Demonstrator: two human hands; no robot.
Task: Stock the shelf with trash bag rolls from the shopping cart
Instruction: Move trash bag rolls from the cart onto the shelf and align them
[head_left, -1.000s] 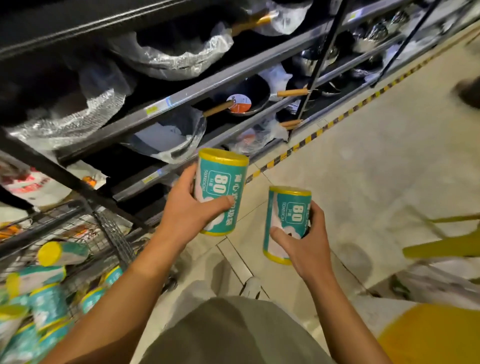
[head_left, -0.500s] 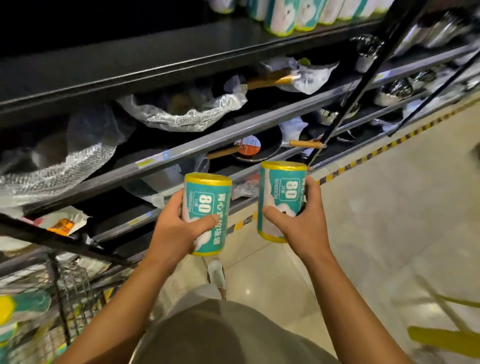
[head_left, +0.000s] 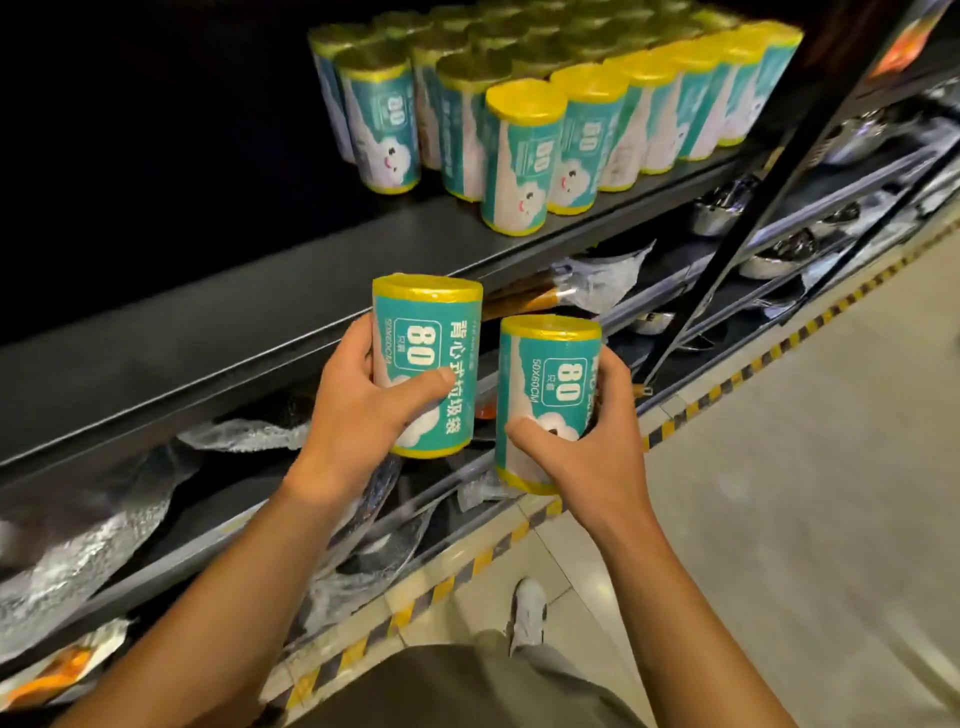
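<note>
While one roll stands upright in the left hand and another roll in the right hand, the fingers are wrapped tight around each. Both are just below the dark shelf, where many rolls stand in rows.

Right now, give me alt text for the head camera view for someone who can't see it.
Two bare hands each hold an upright teal-and-yellow trash bag roll, left hand and right hand, in front of a dark shelf. Matching rolls stand in rows on its right part; wrapped pans fill the shelves below.
</note>
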